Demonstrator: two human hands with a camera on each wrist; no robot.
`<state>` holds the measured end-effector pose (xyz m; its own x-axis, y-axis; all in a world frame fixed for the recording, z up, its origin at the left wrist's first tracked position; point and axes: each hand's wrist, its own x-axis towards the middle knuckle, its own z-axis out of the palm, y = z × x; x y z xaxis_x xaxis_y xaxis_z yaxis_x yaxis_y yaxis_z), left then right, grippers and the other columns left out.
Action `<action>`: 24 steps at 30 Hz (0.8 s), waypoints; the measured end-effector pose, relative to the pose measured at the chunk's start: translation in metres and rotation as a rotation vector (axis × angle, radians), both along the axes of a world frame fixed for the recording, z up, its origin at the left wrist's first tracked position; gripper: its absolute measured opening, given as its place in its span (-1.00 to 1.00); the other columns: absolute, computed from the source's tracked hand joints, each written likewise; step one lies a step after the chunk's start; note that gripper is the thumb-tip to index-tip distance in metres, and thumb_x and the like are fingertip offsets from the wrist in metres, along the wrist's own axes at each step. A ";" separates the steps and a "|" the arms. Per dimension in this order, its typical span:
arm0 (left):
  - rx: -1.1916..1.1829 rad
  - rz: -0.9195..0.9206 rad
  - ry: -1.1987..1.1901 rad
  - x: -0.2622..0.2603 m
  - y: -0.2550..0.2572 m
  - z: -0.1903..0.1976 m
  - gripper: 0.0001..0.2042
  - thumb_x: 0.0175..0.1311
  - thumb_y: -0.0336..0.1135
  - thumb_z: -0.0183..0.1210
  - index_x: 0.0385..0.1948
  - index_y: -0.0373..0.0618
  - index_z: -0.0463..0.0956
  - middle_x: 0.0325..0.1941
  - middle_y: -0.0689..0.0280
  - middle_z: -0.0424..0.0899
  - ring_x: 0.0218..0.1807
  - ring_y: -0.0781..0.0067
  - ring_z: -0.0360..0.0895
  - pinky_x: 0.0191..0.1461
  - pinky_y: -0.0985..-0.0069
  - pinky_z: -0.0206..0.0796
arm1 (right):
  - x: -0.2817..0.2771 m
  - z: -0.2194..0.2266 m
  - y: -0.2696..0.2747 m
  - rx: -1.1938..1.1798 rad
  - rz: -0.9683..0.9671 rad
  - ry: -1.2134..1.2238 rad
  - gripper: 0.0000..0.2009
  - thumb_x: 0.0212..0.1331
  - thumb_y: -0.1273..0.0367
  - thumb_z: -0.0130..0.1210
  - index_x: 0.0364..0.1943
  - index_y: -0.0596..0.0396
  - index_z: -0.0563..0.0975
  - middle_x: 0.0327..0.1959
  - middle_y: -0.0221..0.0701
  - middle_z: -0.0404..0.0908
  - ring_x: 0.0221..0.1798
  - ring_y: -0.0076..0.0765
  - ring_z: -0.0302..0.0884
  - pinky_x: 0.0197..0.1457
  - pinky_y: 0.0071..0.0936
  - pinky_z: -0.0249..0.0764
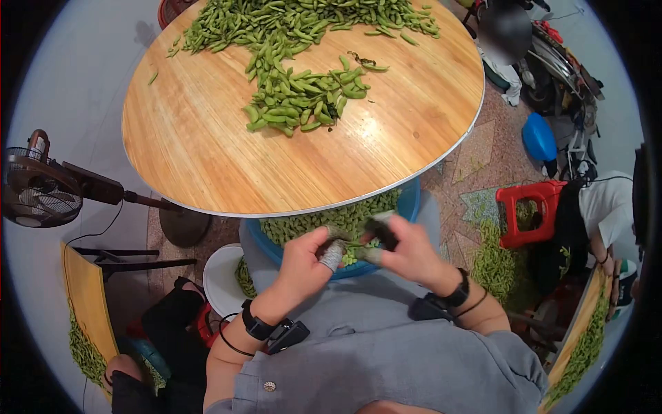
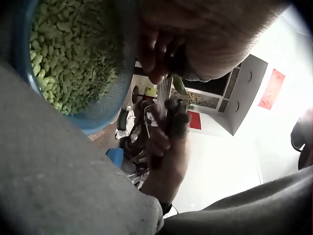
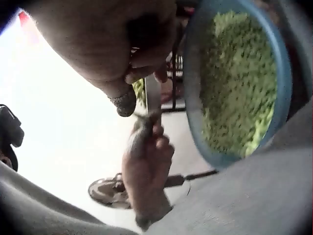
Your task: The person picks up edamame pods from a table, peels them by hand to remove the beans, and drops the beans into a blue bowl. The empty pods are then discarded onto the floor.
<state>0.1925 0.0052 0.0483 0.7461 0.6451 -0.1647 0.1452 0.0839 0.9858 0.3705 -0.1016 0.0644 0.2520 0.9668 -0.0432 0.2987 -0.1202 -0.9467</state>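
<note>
My left hand [image 1: 307,259] and right hand [image 1: 414,255] meet close together over a blue basket [image 1: 412,200] filled with shelled green soybeans [image 1: 283,230]. A green soybean pod [image 2: 180,85] is between the fingertips in the left wrist view, and both hands pinch it. Pale wrapping covers the left thumb. The right thumb [image 3: 126,105] has a grey-green covering, and dark covering shows on that hand's fingers. In the right wrist view the pod is mostly hidden by the fingers.
A round wooden table [image 1: 227,138] ahead bears a large heap of pods [image 1: 296,96]. To the left are a fan [image 1: 41,186], a white basin [image 1: 219,276] and another seated person. On the right are a red stool [image 1: 510,217], pods on the floor [image 1: 493,265] and a person beside a board.
</note>
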 end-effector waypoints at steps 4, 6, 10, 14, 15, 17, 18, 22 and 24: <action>0.255 -0.020 0.093 -0.007 0.006 -0.004 -0.79 0.13 -0.53 0.12 -0.18 -0.27 0.50 -0.35 0.29 0.62 -0.38 0.46 0.56 -0.30 0.56 0.42 | -0.003 0.008 0.019 0.054 0.110 -0.249 -0.77 0.00 0.45 0.17 -0.23 0.20 0.49 -0.48 -0.22 0.54 -0.44 -0.45 0.52 -0.36 -0.45 0.44; 0.355 -0.017 0.153 -0.008 0.011 -0.007 -0.79 0.06 -0.51 0.15 -0.23 -0.29 0.49 -0.34 0.21 0.61 -0.36 0.30 0.57 -0.30 0.48 0.42 | -0.001 0.012 0.019 -0.020 0.036 -0.128 -0.77 0.01 0.46 0.15 -0.21 0.19 0.50 -0.46 -0.24 0.56 -0.43 -0.48 0.51 -0.34 -0.48 0.45; 0.611 0.007 0.057 -0.001 0.007 -0.007 -0.74 0.04 -0.46 0.21 -0.19 -0.26 0.49 -0.20 0.16 0.59 -0.28 0.19 0.56 -0.29 0.49 0.43 | -0.003 0.000 0.019 0.012 -0.050 0.251 -0.75 0.07 0.47 0.16 -0.13 0.19 0.52 -0.30 -0.42 0.61 -0.20 -0.66 0.48 -0.15 -0.58 0.45; 0.028 -0.081 -0.101 -0.005 0.010 -0.001 -0.77 0.21 -0.43 0.16 -0.11 -0.28 0.49 -0.24 0.24 0.59 -0.29 0.50 0.58 -0.28 0.61 0.44 | -0.008 0.001 0.026 0.009 0.019 0.071 -0.76 0.05 0.49 0.13 -0.15 0.16 0.53 -0.33 -0.37 0.60 -0.26 -0.58 0.50 -0.18 -0.56 0.45; -0.204 -0.082 -0.117 -0.007 0.011 0.004 -0.79 0.27 -0.44 0.11 -0.10 -0.29 0.49 -0.27 0.27 0.59 -0.31 0.58 0.57 -0.28 0.63 0.44 | -0.008 0.003 0.030 0.027 0.042 -0.026 -0.75 0.01 0.48 0.12 -0.17 0.13 0.54 -0.40 -0.27 0.59 -0.36 -0.49 0.54 -0.27 -0.52 0.46; -0.234 0.001 -0.161 -0.015 0.016 0.003 -0.80 0.29 -0.46 0.07 -0.09 -0.28 0.49 -0.28 0.28 0.60 -0.32 0.57 0.57 -0.28 0.63 0.44 | -0.003 0.014 0.045 0.124 0.066 -0.115 -0.80 0.01 0.45 0.13 -0.23 0.14 0.53 -0.47 -0.24 0.56 -0.44 -0.34 0.53 -0.34 -0.47 0.44; -0.260 0.082 -0.199 -0.022 0.019 0.003 -0.81 0.31 -0.48 0.04 -0.08 -0.28 0.50 -0.30 0.29 0.61 -0.34 0.57 0.58 -0.29 0.63 0.44 | 0.000 0.028 0.055 0.129 0.081 -0.238 -0.82 0.01 0.43 0.15 -0.27 0.15 0.53 -0.50 -0.22 0.53 -0.47 -0.26 0.51 -0.38 -0.44 0.42; -0.271 0.167 -0.189 -0.066 0.029 0.000 -0.80 0.34 -0.46 0.01 -0.07 -0.26 0.49 -0.29 0.30 0.61 -0.33 0.59 0.58 -0.30 0.65 0.44 | 0.015 0.042 0.110 0.243 -0.017 -0.434 -0.82 0.00 0.37 0.19 -0.36 0.16 0.49 -0.52 -0.15 0.49 -0.46 -0.04 0.49 -0.40 -0.30 0.41; -0.178 0.335 -0.012 -0.100 0.033 -0.013 -0.72 0.24 -0.49 0.08 -0.01 -0.29 0.45 -0.28 0.18 0.63 -0.37 0.33 0.61 -0.28 0.52 0.45 | 0.022 0.044 0.141 0.288 -0.047 -0.513 -0.81 -0.01 0.37 0.20 -0.37 0.16 0.49 -0.49 -0.15 0.50 -0.43 -0.02 0.50 -0.37 -0.26 0.43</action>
